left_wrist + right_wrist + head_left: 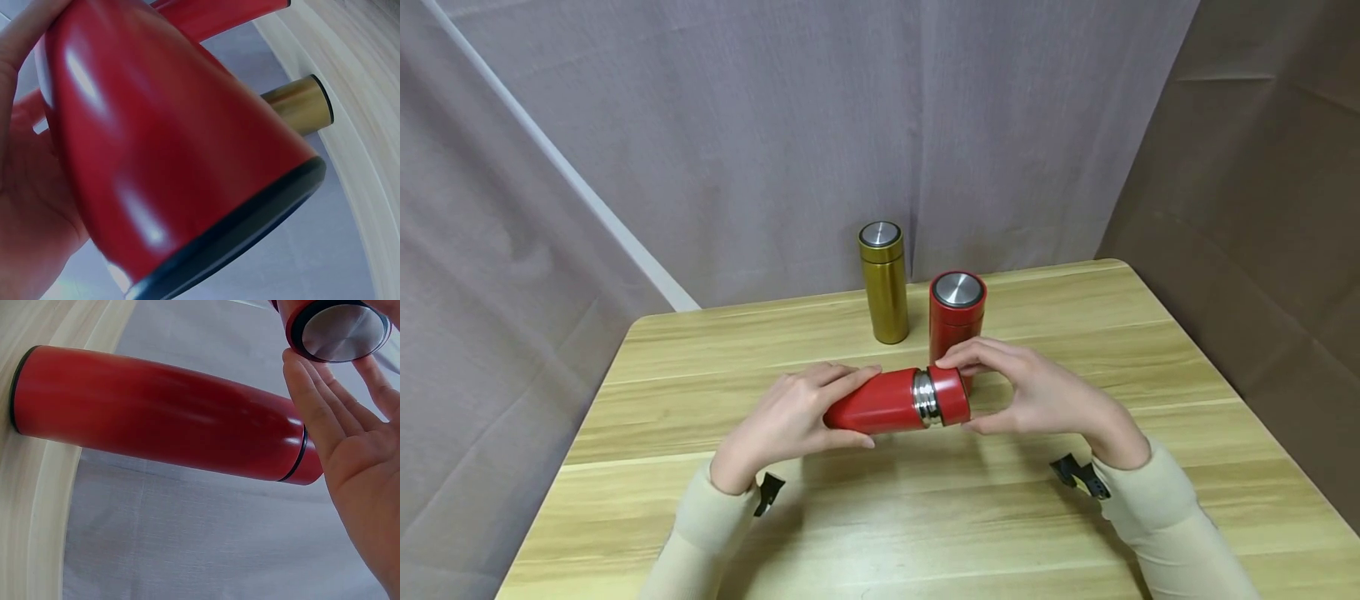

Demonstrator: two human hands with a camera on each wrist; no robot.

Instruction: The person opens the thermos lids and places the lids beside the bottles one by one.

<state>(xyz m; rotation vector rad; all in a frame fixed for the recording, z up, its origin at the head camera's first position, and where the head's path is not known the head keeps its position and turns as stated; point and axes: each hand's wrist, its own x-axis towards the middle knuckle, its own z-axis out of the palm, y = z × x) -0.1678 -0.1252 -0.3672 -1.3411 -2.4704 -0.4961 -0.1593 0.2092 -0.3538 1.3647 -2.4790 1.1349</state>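
Observation:
A red thermos bottle [876, 404] is held on its side above the table, its base toward the left. My left hand [778, 412] grips the body near the base, thumb below and fingers over the top. At the other end, my right hand [1048, 392] holds the red lid [951, 396] between thumb and fingers. Between lid and body shows a shiny threaded steel neck [927, 398]. The left wrist view has the bottle's black base [237, 231] close up. In the right wrist view, the lid's brushed steel top [344, 331] faces the palm.
Just behind the lid, a second red thermos [957, 317] stands upright with its lid on, partly covered by my right hand. A gold thermos [887, 296] stands farther back, slightly left. The wood-grain table [662, 375] ends at a grey curtain [760, 150].

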